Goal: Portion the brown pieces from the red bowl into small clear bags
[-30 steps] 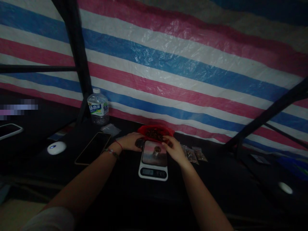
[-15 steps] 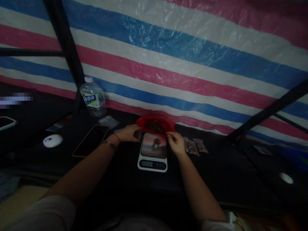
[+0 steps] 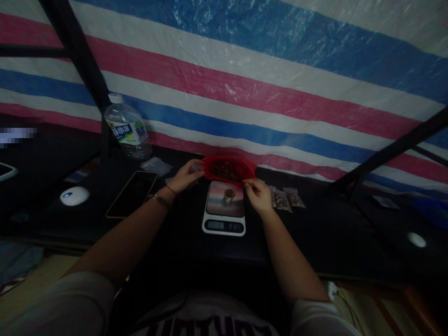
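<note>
A red plastic bag (image 3: 254, 169) lies open behind the scale, with small dark brown pieces (image 3: 227, 171) inside. My right hand (image 3: 259, 193) pinches the bag's near right edge. At its left end, my left hand (image 3: 187, 177) is closed on what looks like a small clear plastic bag (image 3: 198, 165), whose contents I cannot make out. Between my hands is a white digital kitchen scale (image 3: 224, 227) with a lit display, too dim to read surely. On its plate stands a small metal cup (image 3: 229, 199) filled with brown pieces.
Several small filled clear bags (image 3: 282, 200) lie right of my right hand. To the left are a phone (image 3: 132, 193), clear bags (image 3: 156, 166), a white rounded device (image 3: 74, 196) and a large plastic bottle (image 3: 126, 128). Striped sheeting (image 3: 245, 84) hangs behind the black table (image 3: 315, 238).
My left hand has shifted from beside the scale's plate up to the red bag's left end. My right hand keeps its pinch on the bag's edge. The view has tilted down slightly.
</note>
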A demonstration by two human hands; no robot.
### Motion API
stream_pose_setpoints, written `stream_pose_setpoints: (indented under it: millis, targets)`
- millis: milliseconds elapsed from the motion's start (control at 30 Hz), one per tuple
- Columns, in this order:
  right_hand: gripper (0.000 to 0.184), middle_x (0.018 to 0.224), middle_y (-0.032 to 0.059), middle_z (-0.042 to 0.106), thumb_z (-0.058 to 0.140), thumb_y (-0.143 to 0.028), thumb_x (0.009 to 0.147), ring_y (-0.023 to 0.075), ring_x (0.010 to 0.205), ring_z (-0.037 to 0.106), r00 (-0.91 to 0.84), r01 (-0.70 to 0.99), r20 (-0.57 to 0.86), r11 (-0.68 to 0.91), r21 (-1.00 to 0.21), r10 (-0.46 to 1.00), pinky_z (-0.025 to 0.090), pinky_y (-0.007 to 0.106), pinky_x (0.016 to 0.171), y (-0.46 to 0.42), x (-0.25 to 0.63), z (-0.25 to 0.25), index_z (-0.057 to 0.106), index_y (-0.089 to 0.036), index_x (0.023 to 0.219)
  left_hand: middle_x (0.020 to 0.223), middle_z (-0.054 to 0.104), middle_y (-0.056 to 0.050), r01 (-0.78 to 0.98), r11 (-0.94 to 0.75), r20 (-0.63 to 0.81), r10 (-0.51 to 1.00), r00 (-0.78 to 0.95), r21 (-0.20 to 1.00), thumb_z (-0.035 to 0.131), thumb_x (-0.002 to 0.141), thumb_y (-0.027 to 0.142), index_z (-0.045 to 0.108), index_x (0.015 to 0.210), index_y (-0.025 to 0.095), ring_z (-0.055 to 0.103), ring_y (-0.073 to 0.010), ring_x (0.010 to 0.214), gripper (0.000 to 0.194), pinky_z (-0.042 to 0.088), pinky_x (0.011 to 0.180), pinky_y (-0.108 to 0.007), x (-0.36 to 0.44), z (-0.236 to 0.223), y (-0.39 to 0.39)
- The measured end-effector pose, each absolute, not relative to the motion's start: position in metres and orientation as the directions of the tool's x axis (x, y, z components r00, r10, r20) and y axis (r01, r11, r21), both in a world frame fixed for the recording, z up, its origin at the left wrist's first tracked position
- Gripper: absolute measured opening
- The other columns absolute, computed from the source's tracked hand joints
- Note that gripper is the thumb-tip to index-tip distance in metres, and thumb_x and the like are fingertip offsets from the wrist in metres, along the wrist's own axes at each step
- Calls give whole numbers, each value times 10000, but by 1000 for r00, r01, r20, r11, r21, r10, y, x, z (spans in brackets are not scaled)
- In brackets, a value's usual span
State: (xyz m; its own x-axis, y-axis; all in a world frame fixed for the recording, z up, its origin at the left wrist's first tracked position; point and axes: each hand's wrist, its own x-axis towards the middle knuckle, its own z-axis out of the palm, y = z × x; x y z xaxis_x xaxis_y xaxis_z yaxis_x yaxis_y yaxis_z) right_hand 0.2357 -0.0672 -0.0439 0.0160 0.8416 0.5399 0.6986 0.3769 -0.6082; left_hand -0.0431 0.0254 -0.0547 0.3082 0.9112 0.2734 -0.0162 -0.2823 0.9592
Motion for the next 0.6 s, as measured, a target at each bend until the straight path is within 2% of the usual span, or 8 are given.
stream_pose_setpoints:
  millis: [100, 200, 300, 400, 467, 600]
  targets:
    - [211, 855, 50, 686, 508, -317, 869, 214, 835, 624, 18, 705, 529, 364, -609, 849, 499, 359, 801, -68, 235, -43, 701, -243, 911, 898, 655, -32, -342, -139, 246, 923, 296, 929, 735, 706, 412, 580, 1088, 179, 616, -140, 757, 473, 495, 674, -236, -34, -50, 19]
    - [218, 879, 55, 686, 507, -318, 879, 214, 844, 627, -11, 690, 522, 384, -613, 853, 500, 362, 807, -69, 235, -41, 701, -239, 939, 927, 668, -42, -516, -33, 231, 917, 326, 856, 749, 708, 394, 598, 1093, 170, 626, -139, 780, 470, 504, 692, -236, -29, -44, 15]
    - [286, 983, 64, 684, 565, -333, 857, 227, 923, 620, -116, 661, 473, 424, -620, 873, 490, 381, 853, -70, 232, -40, 660, -244, 1112, 922, 675, -37, -573, 98, 136, 926, 352, 814, 710, 754, 378, 598, 1132, 175, 624, -125, 745, 443, 512, 663, -230, -30, -43, 17]
    - [529, 1174, 75, 640, 703, -346, 762, 261, 1114, 553, -228, 670, 404, 444, -595, 886, 426, 431, 979, -70, 227, -41, 570, -265, 1267, 876, 672, -26, -572, 212, 22, 927, 374, 792, 631, 816, 406, 605, 1119, 186, 612, -111, 681, 376, 516, 624, -227, -33, -47, 22]
    - [613, 1226, 79, 614, 761, -345, 704, 269, 1161, 519, -255, 690, 374, 439, -575, 891, 387, 450, 1025, -70, 222, -45, 563, -269, 1279, 864, 672, -27, -566, 244, -12, 924, 381, 788, 595, 838, 425, 614, 1096, 186, 609, -109, 663, 352, 519, 615, -231, -35, -50, 24]
    - [507, 1102, 73, 655, 768, -323, 696, 257, 1077, 551, -273, 703, 355, 437, -561, 894, 420, 441, 984, -67, 218, -56, 634, -255, 1180, 854, 677, -41, -562, 229, -6, 929, 371, 795, 580, 848, 433, 632, 1071, 178, 615, -121, 656, 344, 522, 594, -242, -35, -53, 27]
